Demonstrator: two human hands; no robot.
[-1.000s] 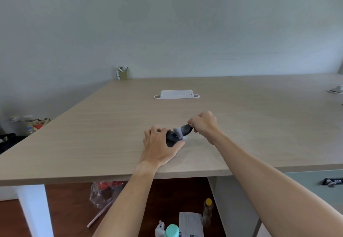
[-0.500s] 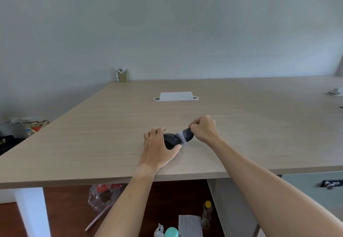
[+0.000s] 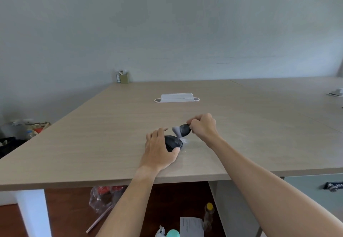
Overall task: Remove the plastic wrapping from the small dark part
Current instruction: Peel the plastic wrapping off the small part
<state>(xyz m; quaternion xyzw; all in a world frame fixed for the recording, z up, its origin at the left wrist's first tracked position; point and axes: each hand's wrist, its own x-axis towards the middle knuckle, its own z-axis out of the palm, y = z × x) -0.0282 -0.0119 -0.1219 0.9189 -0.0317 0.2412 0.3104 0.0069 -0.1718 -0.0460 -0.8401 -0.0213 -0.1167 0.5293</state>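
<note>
A black rounded object like a computer mouse [image 3: 173,143] lies on the wooden table [image 3: 104,131] near the front edge, with my left hand [image 3: 159,148] clasped over its left side. Just up and to the right, my right hand [image 3: 202,126] pinches a small dark part [image 3: 184,130] and holds it above the table. A strip of clear plastic wrapping [image 3: 176,131] hangs from the part's left end. A small bit of clear plastic [image 3: 185,140] lies on the table beside the mouse.
A white cable tray [image 3: 176,98] sits mid-table, and a small green pen cup [image 3: 124,78] at the far corner by the wall. A white object [image 3: 336,92] is at the right edge. Bags, bottles and paper lie on the floor under the table.
My right hand has lifted the small dark part up and away to the right, off the black mouse. My left hand stays on the mouse.
</note>
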